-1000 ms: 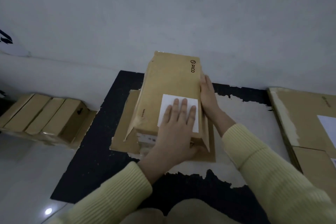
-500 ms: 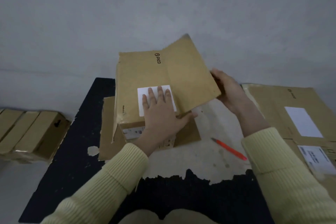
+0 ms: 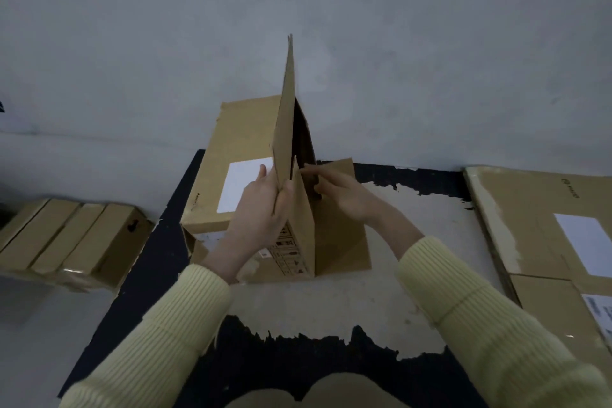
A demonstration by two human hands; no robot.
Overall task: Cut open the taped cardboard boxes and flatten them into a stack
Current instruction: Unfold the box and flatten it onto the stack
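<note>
a brown cardboard box with a white rectangular label (image 3: 231, 172) lies on a black floor mat with a worn pale patch (image 3: 331, 301), in the middle of the view and close to the grey wall (image 3: 298, 10). one long top flap of brown cardboard (image 3: 286, 116) stands upright, nearly edge-on to the camera, and the dark inside of the box shows just to its right. a short end flap printed with small black handling symbols (image 3: 299, 242) stands up at the near end, and another flap (image 3: 344, 235) lies folded out flat on the mat to the right.

the left hand (image 3: 261, 209) is closed around the near lower edge of the upright flap, with the thumb on one face and the fingers on the other. the right hand (image 3: 341, 192) reaches into the open gap beside that flap, its fingers (image 3: 313, 169) stretched out and touching the cardboard at the opening; whether it pinches anything i cannot tell. both arms wear pale yellow ribbed sleeves (image 3: 480, 325).

at the left edge, off the mat, a row of closed brown boxes (image 3: 66, 235) lies side by side on the pale floor. at the right edge, beside the mat, a stack of flattened brown cardboard with white labels (image 3: 530, 225) lies flat.
</note>
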